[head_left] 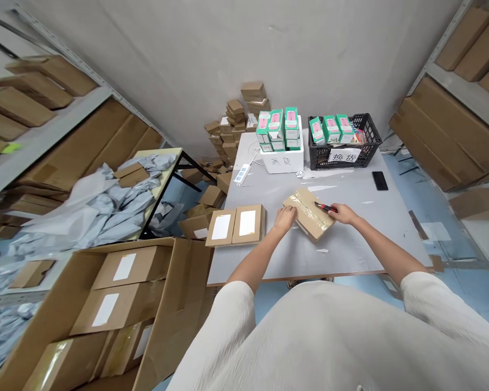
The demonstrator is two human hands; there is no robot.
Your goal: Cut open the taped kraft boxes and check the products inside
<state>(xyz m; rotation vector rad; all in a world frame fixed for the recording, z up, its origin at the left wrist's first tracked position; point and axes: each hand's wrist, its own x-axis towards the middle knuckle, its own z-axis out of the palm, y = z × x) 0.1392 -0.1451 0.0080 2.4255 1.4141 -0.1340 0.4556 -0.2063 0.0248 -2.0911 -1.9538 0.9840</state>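
Fingers curl tightly around a red-and-black box cutter point(325, 207) in the right hand point(343, 214), its blade end on a taped cardboard parcel point(309, 213). The left hand point(284, 219) bears down on the parcel, finger spread too small to tell. The parcel lies on a grey table point(362, 244), just beside two labelled cartons point(235, 225). A black plastic crate point(364, 130) and white foam box point(279, 162) stand beyond, with metal shelves point(49, 117) of cartons at both sides.

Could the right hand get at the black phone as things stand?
Likely yes: the right hand, holding a box cutter, has no boxes between it and the phone.
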